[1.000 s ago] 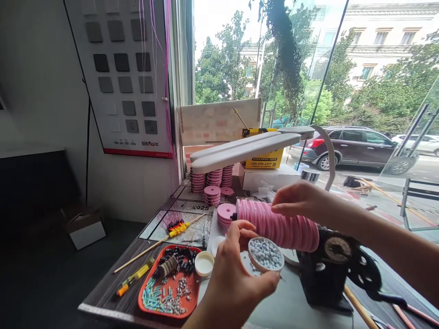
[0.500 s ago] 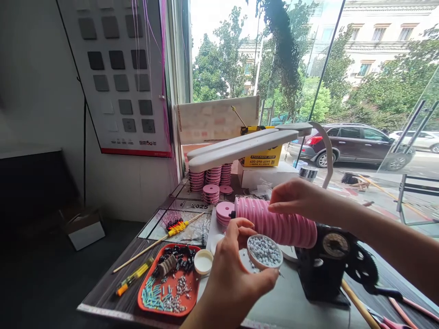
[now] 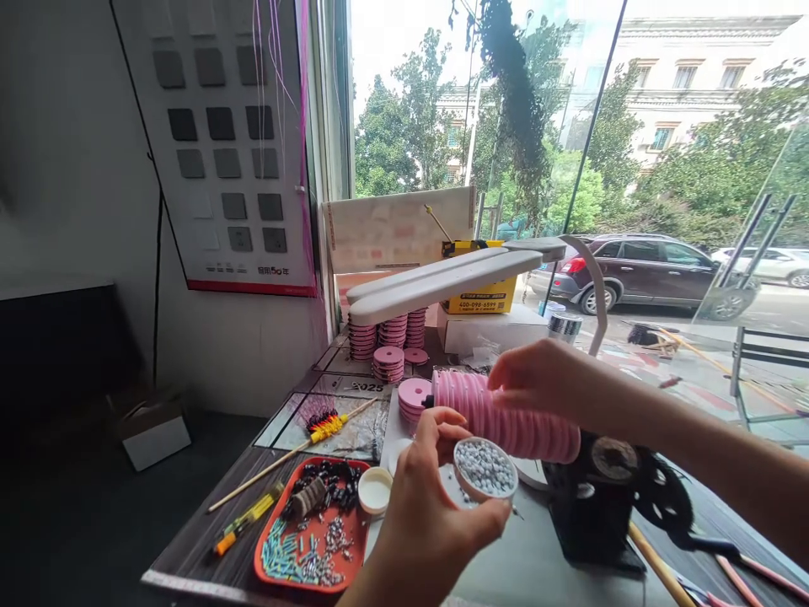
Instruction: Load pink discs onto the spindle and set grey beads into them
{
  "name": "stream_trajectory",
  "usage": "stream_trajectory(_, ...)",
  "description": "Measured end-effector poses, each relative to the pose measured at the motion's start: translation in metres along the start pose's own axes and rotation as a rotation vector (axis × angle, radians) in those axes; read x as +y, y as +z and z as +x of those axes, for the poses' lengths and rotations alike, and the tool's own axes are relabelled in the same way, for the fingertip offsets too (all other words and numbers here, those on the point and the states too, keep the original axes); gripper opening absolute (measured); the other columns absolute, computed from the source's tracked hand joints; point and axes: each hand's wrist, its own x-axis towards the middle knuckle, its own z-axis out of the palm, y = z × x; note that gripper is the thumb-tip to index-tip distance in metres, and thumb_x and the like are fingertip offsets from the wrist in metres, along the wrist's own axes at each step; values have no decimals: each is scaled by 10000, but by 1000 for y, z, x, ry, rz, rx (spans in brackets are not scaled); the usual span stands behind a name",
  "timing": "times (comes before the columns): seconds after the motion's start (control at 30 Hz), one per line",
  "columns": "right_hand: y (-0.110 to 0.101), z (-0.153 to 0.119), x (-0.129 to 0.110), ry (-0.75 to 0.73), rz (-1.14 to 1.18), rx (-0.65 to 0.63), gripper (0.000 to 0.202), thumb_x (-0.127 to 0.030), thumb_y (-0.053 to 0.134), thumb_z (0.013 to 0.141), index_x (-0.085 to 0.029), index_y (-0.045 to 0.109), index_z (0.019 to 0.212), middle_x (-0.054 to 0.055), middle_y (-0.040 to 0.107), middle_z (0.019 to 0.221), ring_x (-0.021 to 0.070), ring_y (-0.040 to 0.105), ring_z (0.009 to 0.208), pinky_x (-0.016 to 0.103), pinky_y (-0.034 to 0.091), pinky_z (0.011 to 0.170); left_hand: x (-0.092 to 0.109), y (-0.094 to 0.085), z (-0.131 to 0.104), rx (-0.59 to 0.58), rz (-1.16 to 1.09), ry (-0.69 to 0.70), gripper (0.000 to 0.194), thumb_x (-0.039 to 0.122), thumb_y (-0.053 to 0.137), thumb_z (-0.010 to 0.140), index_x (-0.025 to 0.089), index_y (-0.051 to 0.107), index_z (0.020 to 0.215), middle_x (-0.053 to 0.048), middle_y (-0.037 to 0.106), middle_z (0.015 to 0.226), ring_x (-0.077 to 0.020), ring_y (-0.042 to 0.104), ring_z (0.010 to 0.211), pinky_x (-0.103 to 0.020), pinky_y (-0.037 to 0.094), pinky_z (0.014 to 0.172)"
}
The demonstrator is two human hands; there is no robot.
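Observation:
My left hand (image 3: pixel 436 514) is wrapped round a small round white tub (image 3: pixel 485 468) full of grey-white beads, held tilted in front of a row of pink spools (image 3: pixel 506 415). The spools sit side by side on the shaft of a black hand-cranked winder (image 3: pixel 594 506). Over the top of the spools is my right hand (image 3: pixel 537 379), fingers bent and pressed together at the upper side of the row. What its fingertips hold, if anything, is too small or hidden to make out.
A red tray (image 3: pixel 313 527) holds black parts, blue tubes and metal bits. Beside it are a white cap (image 3: pixel 375 491), a yellow screwdriver (image 3: pixel 248 518) and a thin stick (image 3: pixel 265 472). Stacked pink spools (image 3: pixel 388 364) stand behind, below a white lamp (image 3: pixel 442 287). Pliers handles lie at lower right.
My right hand has shifted slightly left along the pink spools. My left hand and the tub have stayed almost in place, and the view has tilted slightly.

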Motion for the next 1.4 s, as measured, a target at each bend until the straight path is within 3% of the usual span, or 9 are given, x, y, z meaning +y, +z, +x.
stream_trajectory(0.13,14,-20,-25,-40,-206,-162,153,-143,568,638,-191,695,708,-11,608,582,102,488,525,216,321,499,0,1,-1,14,-5,29,474,126,681,564,201,464,979,-27,618,896,-198,594,835,-308,453,763)
stream_trajectory(0.27,29,-24,-31,-47,-364,-173,204,-69,525,626,-180,693,664,16,648,642,115,516,576,227,315,551,-1,0,-1,-25,32,21,459,128,657,590,212,447,990,-21,611,921,-195,591,862,-316,451,792)
stream_trajectory(0.4,29,-21,-27,-73,-363,-150,205,-61,501,652,-169,669,608,13,634,616,109,504,567,223,301,545,1,-1,0,-59,47,12,433,120,650,595,212,452,969,-19,605,946,-189,588,876,-306,449,800)
stream_trajectory(0.6,21,-22,-25,-65,-309,-166,197,-121,561,632,-202,701,746,-1,645,639,113,518,570,219,304,545,1,2,1,-50,34,10,467,112,656,580,204,448,987,-31,598,976,-187,588,870,-307,447,800)
stream_trajectory(0.77,26,-20,-25,-65,-326,-161,199,-75,509,622,-174,682,634,5,643,607,102,498,546,222,289,530,1,2,1,-68,34,12,446,117,639,599,215,437,984,-19,604,924,-187,587,859,-304,448,781)
stream_trajectory(0.97,18,-20,-22,-97,-198,-162,157,-140,511,683,-167,655,627,-24,574,562,90,459,543,213,311,523,2,0,1,-77,29,-12,447,112,652,588,214,446,971,-26,588,969,-192,565,893,-311,430,807)
stream_trajectory(1.07,6,-16,-9,-26,-13,-148,155,-257,527,726,-168,627,647,-32,531,559,88,421,529,207,316,488,1,1,1,-63,35,-32,465,128,655,588,216,440,991,-27,582,976,-192,567,880,-312,434,786)
stream_trajectory(1.17,-5,-7,8,23,125,-56,222,-380,579,690,-164,590,639,-33,492,550,91,396,522,222,311,481,0,2,2,-52,43,-42,478,141,658,588,218,437,1005,-22,581,948,-190,570,872,-311,435,777)
stream_trajectory(1.4,-9,1,20,73,117,-17,269,-417,571,673,-160,557,594,-42,436,528,87,353,517,247,275,490,0,5,2,-15,-11,-3,473,122,652,568,199,447,987,-26,584,889,-184,587,805,-293,451,723)
